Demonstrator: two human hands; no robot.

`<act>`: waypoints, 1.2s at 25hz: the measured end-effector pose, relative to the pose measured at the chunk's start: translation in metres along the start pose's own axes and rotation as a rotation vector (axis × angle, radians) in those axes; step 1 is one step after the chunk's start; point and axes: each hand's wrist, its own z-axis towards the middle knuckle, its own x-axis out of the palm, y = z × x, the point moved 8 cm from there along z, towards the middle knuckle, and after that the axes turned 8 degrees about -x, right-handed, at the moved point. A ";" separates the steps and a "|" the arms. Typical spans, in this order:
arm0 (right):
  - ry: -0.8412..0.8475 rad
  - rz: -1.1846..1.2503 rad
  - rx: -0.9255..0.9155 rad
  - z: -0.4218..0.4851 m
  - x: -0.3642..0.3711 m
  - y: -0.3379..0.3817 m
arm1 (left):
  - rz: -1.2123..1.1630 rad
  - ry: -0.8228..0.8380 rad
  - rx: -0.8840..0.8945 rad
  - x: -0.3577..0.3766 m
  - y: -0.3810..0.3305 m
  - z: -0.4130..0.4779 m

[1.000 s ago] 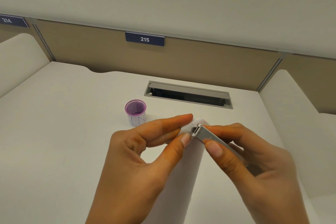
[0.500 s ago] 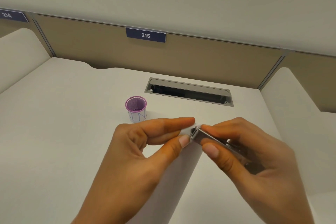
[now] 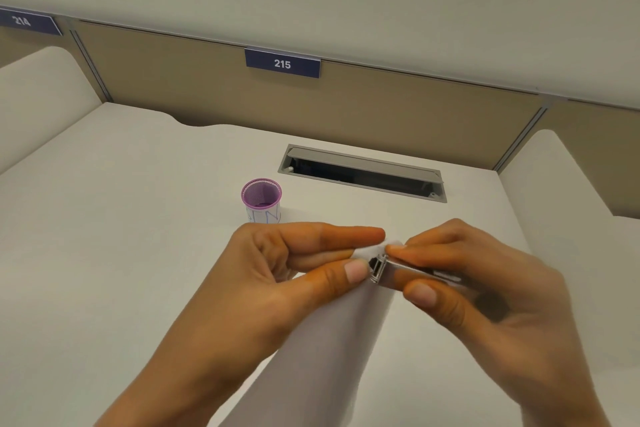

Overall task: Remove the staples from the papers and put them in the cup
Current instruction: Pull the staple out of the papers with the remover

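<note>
The left hand [image 3: 277, 274] pinches the top corner of the papers [image 3: 332, 350] between thumb and forefinger, the other fingers curled under. The papers hang from that grip as a long pale sheaf, raised off the counter [image 3: 121, 253] and running down toward the bottom edge of the view. The right hand [image 3: 485, 298] grips a slim metal staple remover [image 3: 391, 270], thumb below and forefinger along the top, and its dark front end meets the pinched corner just beside the left thumb tip. The staple itself is too small and blurred to make out (the whole contact point is a smear of grey and white).

Behind the left hand, near but not touching it, a small cup [image 3: 262, 198] with a purple rim stands upright on the counter; its side is white with blue scribbles, and I cannot tell what lies inside. Further back and to the right a grey cable hatch [image 3: 363, 172] is set into the counter, its lid partly raised. A tan partition [image 3: 381, 104] closes the back, carrying a dark blue label [image 3: 282, 63] reading 215, with another [image 3: 26, 21] reading 214 at the far left.
</note>
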 end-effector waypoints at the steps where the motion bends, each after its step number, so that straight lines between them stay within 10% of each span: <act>1: -0.024 0.038 0.027 -0.001 -0.001 -0.002 | -0.024 0.008 -0.008 -0.001 0.001 0.001; 30: 0.001 -0.064 0.021 -0.002 -0.004 0.007 | 0.142 -0.126 0.012 0.000 -0.006 -0.008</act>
